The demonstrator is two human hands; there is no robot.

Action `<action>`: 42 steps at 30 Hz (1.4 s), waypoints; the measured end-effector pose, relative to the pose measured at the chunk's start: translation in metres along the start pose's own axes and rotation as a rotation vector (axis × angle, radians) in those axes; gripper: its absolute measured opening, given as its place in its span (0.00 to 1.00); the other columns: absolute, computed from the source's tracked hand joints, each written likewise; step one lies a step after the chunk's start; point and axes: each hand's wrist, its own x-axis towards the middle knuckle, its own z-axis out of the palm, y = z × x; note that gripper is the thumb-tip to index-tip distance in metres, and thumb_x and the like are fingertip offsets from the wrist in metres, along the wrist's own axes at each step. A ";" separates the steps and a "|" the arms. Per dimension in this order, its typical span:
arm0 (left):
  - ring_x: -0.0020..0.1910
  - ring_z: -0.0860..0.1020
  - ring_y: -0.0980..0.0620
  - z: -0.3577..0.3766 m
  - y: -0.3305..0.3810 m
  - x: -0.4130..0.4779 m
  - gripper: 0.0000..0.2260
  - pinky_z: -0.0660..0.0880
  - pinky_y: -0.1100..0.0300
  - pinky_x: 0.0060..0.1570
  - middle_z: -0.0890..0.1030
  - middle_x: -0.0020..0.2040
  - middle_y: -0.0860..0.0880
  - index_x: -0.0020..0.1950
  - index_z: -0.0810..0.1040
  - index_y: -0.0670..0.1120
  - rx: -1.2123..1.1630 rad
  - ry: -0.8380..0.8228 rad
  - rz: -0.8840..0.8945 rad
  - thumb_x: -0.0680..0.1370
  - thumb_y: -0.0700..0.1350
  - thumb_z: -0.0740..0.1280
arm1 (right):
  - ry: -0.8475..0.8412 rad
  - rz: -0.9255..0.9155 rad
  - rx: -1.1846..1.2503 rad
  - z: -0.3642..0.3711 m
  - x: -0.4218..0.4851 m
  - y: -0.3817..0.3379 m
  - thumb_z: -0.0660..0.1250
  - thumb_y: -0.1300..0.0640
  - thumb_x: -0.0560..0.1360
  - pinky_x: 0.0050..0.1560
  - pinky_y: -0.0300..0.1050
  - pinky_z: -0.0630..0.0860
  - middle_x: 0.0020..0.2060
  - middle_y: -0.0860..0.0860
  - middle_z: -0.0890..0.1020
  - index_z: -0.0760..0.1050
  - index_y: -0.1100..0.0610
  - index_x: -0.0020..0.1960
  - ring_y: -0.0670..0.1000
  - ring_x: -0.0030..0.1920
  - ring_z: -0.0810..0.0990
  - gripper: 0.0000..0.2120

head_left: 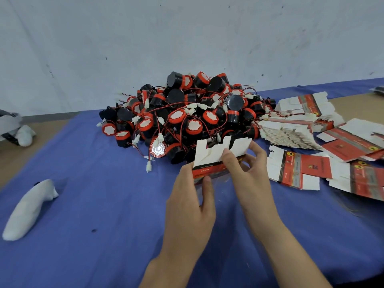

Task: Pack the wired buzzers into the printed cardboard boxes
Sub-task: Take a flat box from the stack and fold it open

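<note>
A big pile of black-and-red wired buzzers (187, 115) with white plugs lies on the blue cloth, just beyond my hands. My left hand (191, 196) grips the left side of a red printed cardboard box (209, 169), thumb on its front face. My right hand (247, 175) pinches the box's white upper flaps (220, 150), which stand open and upward. The inside of the box is hidden. Flat unfolded boxes (299, 169) lie to the right of my hands.
More flattened red-and-white boxes (291, 132) are stacked and fanned at the right, reaching the cloth's edge. A white cloth roll (29, 210) lies at the left on the blue cloth (104, 194). Another white bundle (22, 134) sits far left. A pale wall stands behind the pile.
</note>
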 end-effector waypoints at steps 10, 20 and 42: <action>0.64 0.77 0.58 -0.005 -0.011 0.007 0.35 0.80 0.54 0.56 0.74 0.66 0.62 0.72 0.61 0.66 -0.205 -0.069 -0.095 0.71 0.58 0.76 | -0.264 -0.038 0.021 0.012 -0.014 0.006 0.64 0.57 0.81 0.49 0.31 0.78 0.56 0.45 0.84 0.72 0.44 0.68 0.43 0.58 0.82 0.17; 0.67 0.75 0.61 -0.004 -0.014 0.011 0.34 0.78 0.63 0.57 0.73 0.68 0.63 0.75 0.59 0.65 -0.238 -0.060 -0.064 0.74 0.58 0.73 | -0.393 -0.073 0.025 0.013 -0.013 0.006 0.62 0.53 0.83 0.56 0.30 0.76 0.61 0.42 0.82 0.71 0.42 0.71 0.42 0.62 0.80 0.17; 0.53 0.82 0.63 -0.022 0.004 0.019 0.18 0.76 0.74 0.44 0.84 0.56 0.61 0.66 0.75 0.54 -0.514 0.016 -0.217 0.77 0.52 0.70 | -0.322 -0.203 -0.063 0.006 -0.009 0.000 0.54 0.37 0.83 0.60 0.37 0.76 0.62 0.42 0.81 0.73 0.43 0.70 0.44 0.63 0.80 0.21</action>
